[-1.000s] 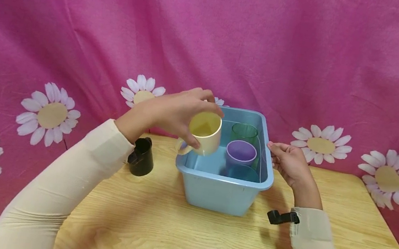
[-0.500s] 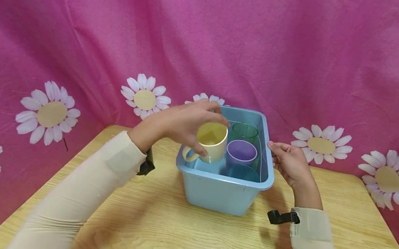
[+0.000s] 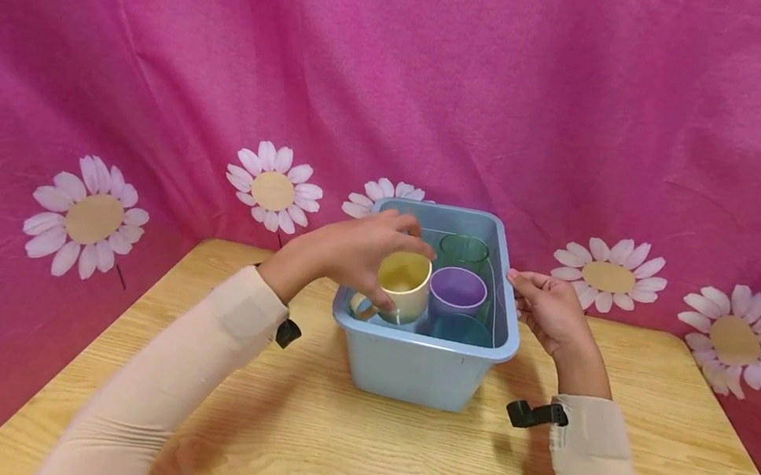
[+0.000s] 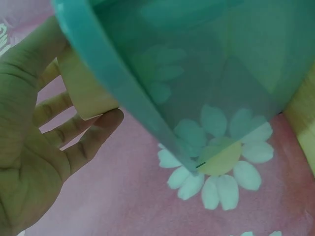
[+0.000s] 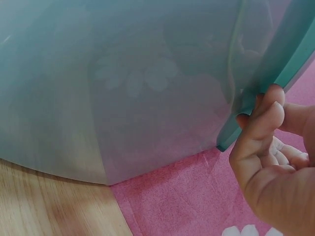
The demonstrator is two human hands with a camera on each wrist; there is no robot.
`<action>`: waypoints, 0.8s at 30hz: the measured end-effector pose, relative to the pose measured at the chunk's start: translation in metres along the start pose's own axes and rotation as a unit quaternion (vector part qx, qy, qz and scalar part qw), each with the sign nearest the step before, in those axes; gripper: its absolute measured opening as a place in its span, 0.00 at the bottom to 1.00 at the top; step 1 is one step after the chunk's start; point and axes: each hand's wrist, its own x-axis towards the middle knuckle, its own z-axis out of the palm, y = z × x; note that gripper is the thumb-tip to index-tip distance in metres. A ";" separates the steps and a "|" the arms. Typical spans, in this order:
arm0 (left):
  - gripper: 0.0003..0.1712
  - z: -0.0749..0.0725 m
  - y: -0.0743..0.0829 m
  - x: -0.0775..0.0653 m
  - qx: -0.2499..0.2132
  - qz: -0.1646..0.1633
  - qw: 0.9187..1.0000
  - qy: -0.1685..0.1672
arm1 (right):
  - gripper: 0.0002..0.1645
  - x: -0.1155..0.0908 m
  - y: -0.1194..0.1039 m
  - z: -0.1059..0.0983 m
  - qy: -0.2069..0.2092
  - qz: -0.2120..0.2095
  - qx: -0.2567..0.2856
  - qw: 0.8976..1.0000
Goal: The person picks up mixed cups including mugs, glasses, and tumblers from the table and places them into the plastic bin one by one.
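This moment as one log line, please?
left hand grips cream handled mug at mouth of blue rectangular plastic tub | right hand holds tub rim | inside: round purple cup, transparent green cup

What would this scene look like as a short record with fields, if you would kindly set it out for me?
Left hand: grips yellow mug
Mug position: left part of blue tub, opening upward; contact with the tub floor cannot be told
Right hand: pinches the tub's right rim
Also in tub: green glass at the back, purple cup in the middle, teal cup, partly hidden, at the front
Surface: wood-grain table
Backdrop: pink cloth with white daisies
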 end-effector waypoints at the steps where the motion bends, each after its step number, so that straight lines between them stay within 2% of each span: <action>1: 0.46 0.002 -0.001 0.001 -0.001 -0.001 1.000 -0.003 | 0.09 0.000 0.000 0.000 0.000 0.000 0.000 1.000; 10: 0.45 0.018 -0.003 0.007 0.009 0.018 1.000 -0.016 | 0.10 0.002 0.002 0.000 0.000 -0.004 -0.006 1.000; 17: 0.44 0.030 -0.003 0.011 0.006 0.012 0.999 -0.031 | 0.13 0.001 0.003 0.000 0.006 0.002 -0.016 1.000; 24: 0.43 0.039 -0.003 0.014 0.014 0.012 0.999 -0.046 | 0.10 0.001 0.003 0.000 0.001 -0.003 -0.007 1.000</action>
